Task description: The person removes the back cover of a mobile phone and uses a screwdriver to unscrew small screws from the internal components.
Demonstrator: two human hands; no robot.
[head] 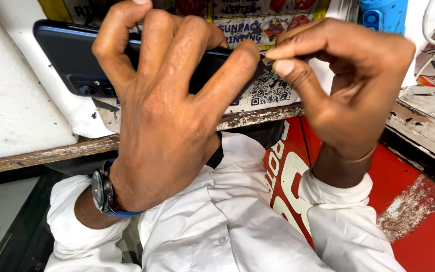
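A dark blue, flat rectangular smartphone (71, 55) is held in the upper left of the frame, back side up, camera lenses shown at its lower left; it is clamped by the spread fingers of the left hand (169, 106); at its right end, in the upper centre, the right hand (346, 83) is pinched together, thumb against forefinger, on a tiny object too small to identify; a worn white workbench (16, 100) lies beneath.

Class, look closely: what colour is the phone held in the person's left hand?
The phone is dark blue-black, with a black camera panel; the head view shows it best.
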